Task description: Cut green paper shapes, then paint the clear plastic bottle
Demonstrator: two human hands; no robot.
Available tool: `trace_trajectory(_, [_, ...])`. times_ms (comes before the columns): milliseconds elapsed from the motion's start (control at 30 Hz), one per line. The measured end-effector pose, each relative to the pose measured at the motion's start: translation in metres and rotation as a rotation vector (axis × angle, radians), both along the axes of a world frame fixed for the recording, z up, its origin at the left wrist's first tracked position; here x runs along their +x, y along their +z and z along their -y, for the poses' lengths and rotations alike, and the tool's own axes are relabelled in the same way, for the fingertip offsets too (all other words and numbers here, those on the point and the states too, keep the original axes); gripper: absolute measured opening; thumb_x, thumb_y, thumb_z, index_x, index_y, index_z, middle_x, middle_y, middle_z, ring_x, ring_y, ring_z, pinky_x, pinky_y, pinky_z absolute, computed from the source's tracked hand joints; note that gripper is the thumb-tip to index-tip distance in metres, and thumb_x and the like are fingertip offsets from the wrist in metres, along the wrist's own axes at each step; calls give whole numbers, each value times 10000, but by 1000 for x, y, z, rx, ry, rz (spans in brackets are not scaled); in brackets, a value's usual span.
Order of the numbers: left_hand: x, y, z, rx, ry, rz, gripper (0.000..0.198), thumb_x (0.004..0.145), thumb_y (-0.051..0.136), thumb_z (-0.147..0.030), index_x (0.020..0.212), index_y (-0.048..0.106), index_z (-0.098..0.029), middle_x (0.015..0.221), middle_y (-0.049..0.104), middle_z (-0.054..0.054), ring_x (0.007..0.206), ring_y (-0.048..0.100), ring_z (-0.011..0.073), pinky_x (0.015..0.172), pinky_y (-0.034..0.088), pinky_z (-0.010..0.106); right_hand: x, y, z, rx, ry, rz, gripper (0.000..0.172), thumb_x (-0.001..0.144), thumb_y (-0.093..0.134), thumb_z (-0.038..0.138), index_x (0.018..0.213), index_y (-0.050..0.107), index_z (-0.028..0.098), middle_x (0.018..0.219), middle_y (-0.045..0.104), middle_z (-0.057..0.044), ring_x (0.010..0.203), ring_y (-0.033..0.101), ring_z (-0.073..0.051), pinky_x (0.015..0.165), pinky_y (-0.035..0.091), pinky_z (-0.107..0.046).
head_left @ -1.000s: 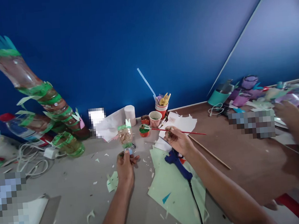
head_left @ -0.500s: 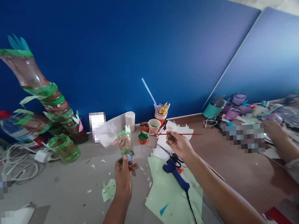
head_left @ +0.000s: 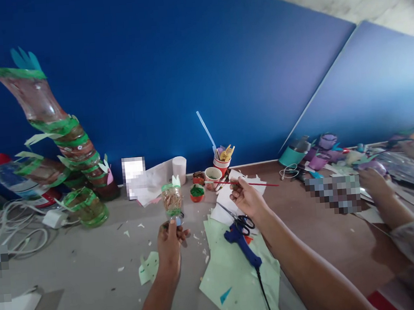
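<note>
My left hand (head_left: 170,234) is closed on the lower end of a small clear bottle piece (head_left: 172,198) with green bands, brown marks and a white paper shape on top. Between the fingers of my right hand (head_left: 245,195) is a thin red paintbrush (head_left: 263,184), held nearly level with its tip to the left. That tip is near a small pot of green paint (head_left: 197,192) and a paper cup (head_left: 213,175). Black-handled scissors (head_left: 243,223) and a blue glue gun (head_left: 243,247) lie below my right hand, over pale green sheets (head_left: 235,286).
At left stands a tall painted bottle structure (head_left: 80,146), with white cables (head_left: 23,236) and a green-rimmed bottle cup (head_left: 89,208) near it. A red striped cup (head_left: 221,165) holds utensils. Another person's hands (head_left: 374,182) are at right among purple and teal craft pieces.
The view has shifted slightly. Both my hands keep about the same positions and hold the same things. Another hand shows more fully at the far right.
</note>
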State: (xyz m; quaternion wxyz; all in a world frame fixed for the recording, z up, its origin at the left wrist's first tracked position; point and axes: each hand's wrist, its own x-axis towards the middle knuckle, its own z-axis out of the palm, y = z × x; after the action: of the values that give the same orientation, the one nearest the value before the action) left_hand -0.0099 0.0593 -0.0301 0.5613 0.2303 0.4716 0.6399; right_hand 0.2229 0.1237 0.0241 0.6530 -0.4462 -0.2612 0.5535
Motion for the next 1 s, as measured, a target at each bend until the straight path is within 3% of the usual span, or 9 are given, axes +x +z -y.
trace_trajectory(200, [-1, -1, 0, 3, -15, -10, 378, 682, 712, -493, 617, 519, -175, 509, 514, -59, 407, 450, 74, 651, 563, 348, 1, 11, -9, 53, -22, 123, 303, 712, 690, 466, 727, 652, 166, 532, 618, -5, 379, 411, -81, 416, 343, -253])
trace_trajectory(500, [-2, -4, 0, 9, -9, -38, 376, 689, 709, -504, 649, 529, -176, 543, 537, -53, 434, 463, 78, 661, 569, 339, 5, 63, -44, 194, -57, 555, 269, 738, 644, 435, 675, 617, 175, 492, 579, 21, 415, 431, -91, 415, 316, -237])
trace_trajectory(600, [-3, -4, -1, 5, -19, -37, 391, 675, 713, -517, 630, 522, -179, 518, 527, -50, 426, 472, 87, 620, 563, 327, 17, 72, -54, 183, -57, 727, 253, 753, 632, 396, 620, 600, 183, 425, 510, 41, 392, 407, -92, 408, 299, -238])
trace_trajectory(767, [-2, -5, -5, 6, -28, -56, 430, 636, 722, -559, 610, 506, -188, 477, 518, -51, 390, 458, 92, 574, 556, 326, 32, 59, -82, 123, -18, 972, 277, 754, 621, 339, 529, 576, 183, 446, 542, 16, 446, 484, -112, 458, 340, -237])
trace_trajectory(900, [-2, -6, -5, -8, -8, -71, 460, 602, 736, -596, 642, 527, -188, 485, 530, -51, 387, 467, 98, 547, 551, 322, 23, 36, -105, 75, 42, 1087, 306, 737, 641, 295, 470, 524, 201, 421, 522, 7, 473, 503, -129, 489, 348, -245])
trace_trajectory(1000, [-3, -6, -4, -11, -6, -87, 460, 618, 729, -605, 622, 539, -185, 490, 530, -41, 404, 478, 102, 569, 557, 326, 14, 29, -117, 68, 108, 1129, 354, 681, 704, 213, 421, 465, 210, 393, 476, 6, 494, 509, -147, 532, 365, -264])
